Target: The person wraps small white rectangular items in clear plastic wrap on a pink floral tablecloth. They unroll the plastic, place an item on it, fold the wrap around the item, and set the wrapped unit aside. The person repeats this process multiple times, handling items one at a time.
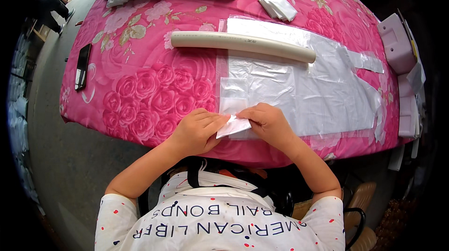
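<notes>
Pinching a white packet (233,128), our left grip (199,130) and right grip (270,122) sit closed by the near edge of the counter (163,94).

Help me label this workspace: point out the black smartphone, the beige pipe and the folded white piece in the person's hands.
Black smartphone (83,67): head view, middle of its upper face.
Beige pipe (243,44): head view, mid-length.
Folded white piece (234,128): head view, its exposed face.
</notes>
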`<act>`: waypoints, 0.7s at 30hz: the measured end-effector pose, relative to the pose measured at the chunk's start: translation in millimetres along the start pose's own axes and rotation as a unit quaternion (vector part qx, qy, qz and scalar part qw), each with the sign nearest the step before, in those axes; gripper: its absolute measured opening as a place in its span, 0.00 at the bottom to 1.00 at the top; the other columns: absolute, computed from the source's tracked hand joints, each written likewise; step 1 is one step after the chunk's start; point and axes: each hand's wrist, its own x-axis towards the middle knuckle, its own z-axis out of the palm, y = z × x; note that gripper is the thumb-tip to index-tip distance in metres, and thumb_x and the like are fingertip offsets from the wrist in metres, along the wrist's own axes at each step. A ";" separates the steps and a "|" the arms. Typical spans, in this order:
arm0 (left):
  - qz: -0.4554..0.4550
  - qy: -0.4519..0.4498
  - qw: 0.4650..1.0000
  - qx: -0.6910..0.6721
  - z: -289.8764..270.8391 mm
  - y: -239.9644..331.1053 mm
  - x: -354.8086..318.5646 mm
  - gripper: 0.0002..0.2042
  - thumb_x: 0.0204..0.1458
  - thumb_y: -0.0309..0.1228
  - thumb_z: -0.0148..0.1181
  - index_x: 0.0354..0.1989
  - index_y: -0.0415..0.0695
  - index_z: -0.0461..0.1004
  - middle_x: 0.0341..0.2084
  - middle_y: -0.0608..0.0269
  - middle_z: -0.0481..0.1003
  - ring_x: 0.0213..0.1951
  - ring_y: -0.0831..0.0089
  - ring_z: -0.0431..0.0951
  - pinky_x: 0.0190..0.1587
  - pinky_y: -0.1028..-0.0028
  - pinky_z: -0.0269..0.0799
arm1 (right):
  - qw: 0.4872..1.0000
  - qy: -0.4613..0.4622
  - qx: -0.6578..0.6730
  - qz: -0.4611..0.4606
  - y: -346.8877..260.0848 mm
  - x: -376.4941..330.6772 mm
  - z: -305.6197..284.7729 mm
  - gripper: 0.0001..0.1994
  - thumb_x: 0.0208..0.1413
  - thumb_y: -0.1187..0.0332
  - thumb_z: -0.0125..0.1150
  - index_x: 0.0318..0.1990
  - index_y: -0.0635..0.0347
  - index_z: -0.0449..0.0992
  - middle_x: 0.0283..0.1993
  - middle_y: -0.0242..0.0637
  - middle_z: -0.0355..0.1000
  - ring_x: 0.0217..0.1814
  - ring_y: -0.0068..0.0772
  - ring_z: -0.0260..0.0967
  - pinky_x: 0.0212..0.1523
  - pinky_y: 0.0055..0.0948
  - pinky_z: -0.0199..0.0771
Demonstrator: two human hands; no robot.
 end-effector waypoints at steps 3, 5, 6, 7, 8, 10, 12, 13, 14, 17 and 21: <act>-0.213 -0.059 0.975 -0.021 -5.8 10.9 13.1 0.22 0.44 0.26 0.61 0.50 0.35 0.67 0.30 0.53 0.77 0.31 0.64 0.78 0.35 0.72 0.71 | 0.980 -0.012 0.073 0.186 -1.4 4.2 -1.3 0.05 0.50 0.73 0.57 0.31 0.63 0.78 0.23 0.36 0.73 0.25 0.24 0.70 0.27 0.23 0.68; -0.297 0.001 0.949 -0.104 -1.3 10.7 22.0 0.24 0.47 0.25 0.59 0.54 0.33 0.63 0.26 0.54 0.76 0.27 0.68 0.77 0.32 0.75 0.71 | 0.966 -0.006 0.074 0.248 -0.1 13.1 -1.1 0.09 0.52 0.66 0.57 0.32 0.64 0.78 0.21 0.40 0.74 0.21 0.30 0.71 0.25 0.25 0.68; -0.337 0.031 0.930 -0.145 0.0 8.1 25.3 0.25 0.48 0.25 0.58 0.55 0.33 0.61 0.25 0.54 0.76 0.25 0.69 0.77 0.30 0.76 0.71 | 0.955 -0.028 0.087 0.284 -2.3 19.3 -3.5 0.10 0.52 0.66 0.57 0.31 0.64 0.78 0.21 0.39 0.73 0.20 0.28 0.71 0.25 0.25 0.68; -0.349 0.030 0.923 -0.157 0.9 2.9 28.0 0.26 0.48 0.25 0.58 0.57 0.32 0.60 0.23 0.55 0.76 0.24 0.70 0.76 0.30 0.77 0.70 | 0.941 -0.049 0.098 0.319 -6.7 26.8 -8.7 0.11 0.51 0.65 0.57 0.30 0.65 0.78 0.20 0.39 0.73 0.20 0.27 0.71 0.24 0.25 0.68; -0.361 0.030 0.917 -0.169 2.2 -3.0 30.8 0.28 0.48 0.25 0.59 0.58 0.32 0.58 0.22 0.56 0.75 0.23 0.71 0.76 0.30 0.78 0.70 | 0.927 -0.070 0.110 0.353 -8.6 32.3 -12.1 0.12 0.51 0.64 0.57 0.30 0.66 0.78 0.19 0.38 0.72 0.20 0.25 0.71 0.23 0.25 0.68; -0.392 0.015 0.899 -0.192 0.1 -7.7 35.9 0.29 0.48 0.26 0.59 0.59 0.32 0.56 0.24 0.56 0.75 0.22 0.73 0.75 0.29 0.78 0.70 | 0.919 -0.090 0.124 0.362 -2.9 37.0 -12.7 0.13 0.51 0.64 0.57 0.28 0.67 0.77 0.19 0.37 0.72 0.19 0.24 0.71 0.23 0.24 0.68; -0.429 -0.015 0.877 -0.215 -6.0 -6.2 40.3 0.31 0.48 0.27 0.60 0.59 0.32 0.55 0.29 0.55 0.75 0.24 0.74 0.75 0.29 0.78 0.71 | 0.914 -0.107 0.128 0.369 2.1 39.5 -12.8 0.13 0.51 0.64 0.56 0.27 0.68 0.77 0.19 0.36 0.72 0.19 0.23 0.71 0.22 0.24 0.68; -0.401 0.001 0.899 -0.177 -5.7 -4.3 40.5 0.31 0.47 0.27 0.60 0.59 0.32 0.55 0.34 0.53 0.73 0.29 0.72 0.75 0.32 0.76 0.71 | 0.913 -0.114 0.122 0.372 3.2 40.8 -12.7 0.13 0.51 0.64 0.56 0.27 0.67 0.77 0.19 0.36 0.72 0.19 0.23 0.71 0.22 0.24 0.67; -0.371 0.018 0.918 -0.139 -4.7 -0.9 39.6 0.31 0.46 0.27 0.60 0.59 0.31 0.55 0.38 0.51 0.72 0.33 0.70 0.75 0.35 0.75 0.71 | 0.912 -0.120 0.115 0.376 3.3 41.5 -13.1 0.13 0.51 0.64 0.56 0.26 0.67 0.77 0.19 0.36 0.72 0.19 0.23 0.71 0.22 0.24 0.67; -0.218 0.074 0.972 0.042 5.1 -0.8 37.7 0.32 0.46 0.30 0.61 0.59 0.32 0.55 0.50 0.47 0.65 0.47 0.61 0.69 0.47 0.67 0.67 | 0.907 -0.115 0.125 0.386 0.3 44.8 -14.3 0.13 0.51 0.64 0.57 0.26 0.67 0.77 0.18 0.36 0.72 0.19 0.24 0.71 0.22 0.24 0.67; -0.113 0.026 0.988 0.099 21.9 4.5 43.9 0.37 0.47 0.43 0.58 0.60 0.30 0.53 0.57 0.42 0.58 0.61 0.50 0.55 0.62 0.59 0.49 | 0.921 -0.101 0.106 0.361 10.7 40.1 -9.1 0.12 0.50 0.65 0.57 0.25 0.67 0.77 0.17 0.37 0.72 0.19 0.25 0.71 0.22 0.25 0.67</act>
